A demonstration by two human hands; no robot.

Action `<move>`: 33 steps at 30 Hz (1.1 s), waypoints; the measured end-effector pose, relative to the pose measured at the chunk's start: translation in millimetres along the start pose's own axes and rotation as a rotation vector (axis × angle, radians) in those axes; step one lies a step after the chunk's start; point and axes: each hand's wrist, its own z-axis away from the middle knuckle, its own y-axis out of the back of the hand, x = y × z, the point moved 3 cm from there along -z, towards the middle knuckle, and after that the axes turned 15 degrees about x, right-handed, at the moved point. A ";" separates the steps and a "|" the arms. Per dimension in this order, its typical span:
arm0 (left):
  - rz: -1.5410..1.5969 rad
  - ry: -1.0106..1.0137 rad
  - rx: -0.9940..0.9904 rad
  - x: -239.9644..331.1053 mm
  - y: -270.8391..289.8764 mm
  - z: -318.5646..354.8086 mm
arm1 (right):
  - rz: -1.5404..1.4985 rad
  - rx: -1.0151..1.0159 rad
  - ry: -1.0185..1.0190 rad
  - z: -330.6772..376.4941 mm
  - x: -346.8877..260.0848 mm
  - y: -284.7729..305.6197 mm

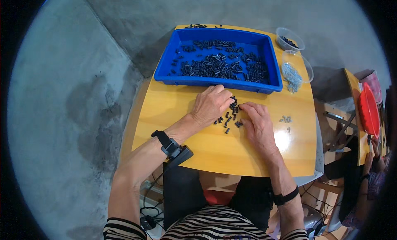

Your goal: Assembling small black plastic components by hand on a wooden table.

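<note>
Small black cylindrical parts lie in a loose pile on the yellow table, between my two hands. My left hand is at the pile's upper left, just below the blue tray, its fingers curled and pressed together by the parts; what they hold, if anything, is hidden. At the pile's right side is my right hand, thumb and forefinger apart around its edge. The forefinger tip is close to one black part. Many more such parts lie inside the blue tray.
Right of the tray stand a clear bowl with light blue-grey small pieces and another clear tub with black parts. A few small metallic pieces lie at the table's right. Farther right, a co-worker's hand is near a red basin.
</note>
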 end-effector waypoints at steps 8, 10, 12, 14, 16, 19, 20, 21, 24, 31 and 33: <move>0.077 0.057 -0.054 11.9 -1.5 -1.6 | -0.026 0.018 -0.019 1.2 2.0 0.1; 0.107 0.073 -0.058 11.5 2.3 -0.5 | -0.034 0.025 -0.042 1.8 2.0 0.7; 0.201 0.123 -0.058 10.3 8.2 2.2 | -0.039 0.031 -0.065 1.8 3.0 1.7; 0.233 0.161 -0.054 4.3 16.6 6.4 | -0.079 0.037 -0.116 1.0 2.3 2.5; 0.266 0.200 -0.049 -2.7 23.9 13.4 | -0.101 0.042 -0.137 0.5 -0.1 4.3; 0.365 0.323 -0.029 -8.7 32.5 26.3 | -0.125 0.054 -0.161 2.0 1.6 3.8; 0.448 0.411 -0.012 -9.1 35.9 28.4 | -0.129 0.062 -0.166 2.6 2.8 3.8; 0.530 0.498 0.005 -9.5 38.9 29.4 | -0.132 0.060 -0.163 2.7 2.6 4.1; 0.565 0.629 0.080 -10.1 46.9 28.8 | -0.122 0.058 -0.170 2.9 1.9 5.9; 0.191 0.136 -0.140 5.6 47.6 39.9 | -0.129 0.054 -0.174 2.4 -0.8 6.4; 0.135 0.085 -0.184 9.1 40.5 44.4 | -0.121 0.054 -0.170 2.9 -0.9 7.6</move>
